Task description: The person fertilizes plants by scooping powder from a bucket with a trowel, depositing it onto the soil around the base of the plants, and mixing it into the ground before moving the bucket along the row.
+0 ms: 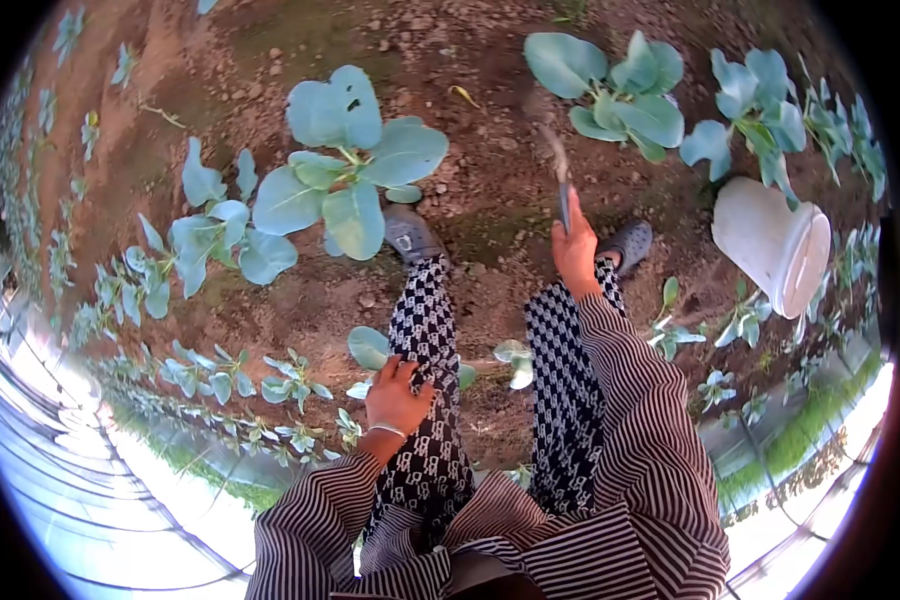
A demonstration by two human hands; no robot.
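Observation:
My right hand (576, 245) is closed around the dark handle of a small hand tool (558, 160). The tool's brownish, slightly curved end is blurred and points away from me over the soil, so its exact kind is unclear. Ahead of it stands a broad-leaved cabbage-like plant (625, 95), apart from the tool. My left hand (398, 405) lies on my left leg near the knee, fingers apart and holding nothing, with a pale bracelet at the wrist. Beyond my left foot grows a larger plant (350, 165) with a few holes in one leaf.
A white bucket (770, 245) lies tilted among plants on the right. My grey clogs (413, 235) stand on brown soil (470, 180). More plants (220, 240) run in rows to both sides, with smaller seedlings (295, 380) behind. Greenhouse framing curves along the lower edges.

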